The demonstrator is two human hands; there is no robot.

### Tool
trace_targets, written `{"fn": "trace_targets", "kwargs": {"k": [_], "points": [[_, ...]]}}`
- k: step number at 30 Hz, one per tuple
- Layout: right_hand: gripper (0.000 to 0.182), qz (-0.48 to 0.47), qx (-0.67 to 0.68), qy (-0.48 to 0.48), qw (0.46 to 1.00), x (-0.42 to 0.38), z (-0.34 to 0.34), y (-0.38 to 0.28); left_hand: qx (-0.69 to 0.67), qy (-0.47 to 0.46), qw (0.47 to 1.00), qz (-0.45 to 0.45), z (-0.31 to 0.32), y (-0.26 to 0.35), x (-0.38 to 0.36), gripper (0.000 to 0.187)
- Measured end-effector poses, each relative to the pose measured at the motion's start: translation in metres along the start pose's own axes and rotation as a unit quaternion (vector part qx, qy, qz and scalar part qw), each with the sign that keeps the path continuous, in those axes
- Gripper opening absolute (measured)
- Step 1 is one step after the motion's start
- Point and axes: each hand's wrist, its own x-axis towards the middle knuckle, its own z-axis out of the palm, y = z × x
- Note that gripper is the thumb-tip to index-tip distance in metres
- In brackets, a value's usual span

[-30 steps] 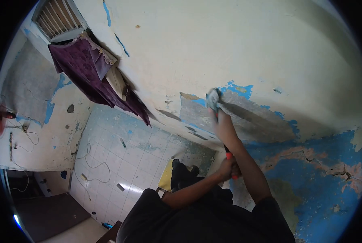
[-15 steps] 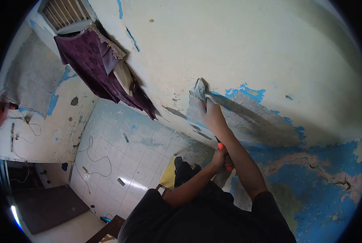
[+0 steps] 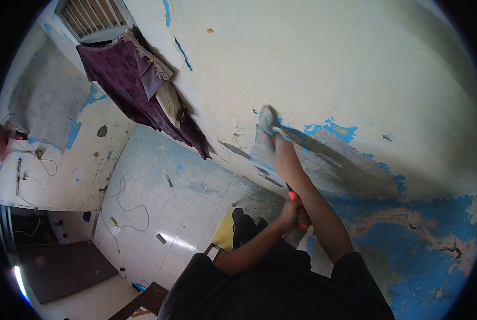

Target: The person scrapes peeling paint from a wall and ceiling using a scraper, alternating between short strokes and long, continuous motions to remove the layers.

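A long-handled scraper (image 3: 268, 116) has its grey, motion-blurred head against or very close to the cream wall (image 3: 238, 69). My right hand (image 3: 285, 153) is closed around the shaft just below the head. Lower down, my left hand (image 3: 291, 214) wraps around the orange-and-black handle, partly behind my right forearm. Beside the head lies a bare grey patch (image 3: 329, 154) with ragged blue paint along its edges. My forearm and the tool cast a long shadow across that patch.
Below, the wall turns to peeling blue paint (image 3: 356, 240) with a crack. A purple cloth (image 3: 126, 80) hangs at the window. Under me is a yellow-topped stand (image 3: 225, 232). A loose cable (image 3: 142, 213) lies on the tiled floor (image 3: 182, 200). A fan (image 3: 6, 138) stands far left.
The view has shifted slightly, so the room sits further right and lower. The scraper head has blurred with motion and tilted a little. Both hands keep their hold.
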Motion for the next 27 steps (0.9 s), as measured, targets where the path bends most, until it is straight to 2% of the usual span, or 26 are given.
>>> {"fn": "trace_targets", "kwargs": {"k": [1, 3, 4, 5, 6, 8, 9, 12, 15, 18, 21, 24, 25, 27], "points": [[0.040, -0.009, 0.011, 0.020, 1.000, -0.009, -0.008, 0.005, 0.006, -0.028, 0.999, -0.016, 0.001, -0.011, -0.004, 0.032], [0.038, 0.033, 0.016, 0.000, 0.999, -0.014, -0.014, 0.011, 0.020, -0.087, 0.995, -0.041, 0.008, -0.020, -0.011, 0.032], [0.037, 0.054, 0.019, -0.014, 0.998, -0.014, -0.013, 0.012, 0.025, -0.037, 0.999, -0.010, 0.010, -0.012, -0.009, 0.032], [0.037, 0.022, 0.050, 0.017, 0.998, -0.006, 0.002, 0.008, 0.028, 0.018, 0.999, 0.016, 0.009, -0.001, -0.009, 0.033], [0.039, 0.000, 0.029, 0.008, 1.000, 0.006, 0.018, 0.000, 0.031, 0.075, 0.996, 0.041, 0.007, 0.010, -0.012, 0.034], [0.042, -0.048, -0.015, 0.001, 0.999, 0.032, 0.043, -0.011, -0.011, 0.006, 0.999, 0.030, -0.017, 0.036, -0.004, 0.032], [0.043, -0.010, -0.014, -0.020, 1.000, 0.034, 0.043, -0.016, -0.031, -0.032, 0.999, 0.024, -0.022, 0.045, -0.001, 0.032], [0.043, 0.029, 0.004, -0.025, 0.999, 0.016, 0.030, -0.007, 0.005, 0.000, 1.000, 0.007, -0.019, 0.027, -0.007, 0.029], [0.042, 0.073, 0.083, -0.019, 0.994, -0.002, 0.010, 0.000, 0.035, -0.071, 0.996, -0.027, -0.018, 0.003, -0.015, 0.026], [0.043, -0.013, 0.039, 0.008, 0.999, 0.031, 0.050, -0.011, 0.071, 0.147, 0.982, 0.096, 0.007, 0.043, -0.023, 0.027], [0.039, 0.010, 0.005, -0.047, 0.999, 0.066, 0.077, -0.047, -0.002, -0.030, 0.997, 0.070, -0.029, 0.093, -0.015, 0.025], [0.037, 0.052, -0.002, -0.051, 0.997, 0.058, 0.071, -0.049, 0.009, -0.041, 0.998, 0.050, -0.042, 0.089, -0.014, 0.027], [0.042, -0.034, 0.019, 0.023, 0.999, 0.050, 0.074, -0.035, 0.012, -0.032, 0.999, 0.036, -0.041, 0.080, -0.018, 0.027], [0.042, -0.012, 0.043, 0.028, 0.999, 0.029, 0.063, -0.013, 0.022, -0.015, 1.000, 0.007, -0.036, 0.056, -0.027, 0.026]]}}
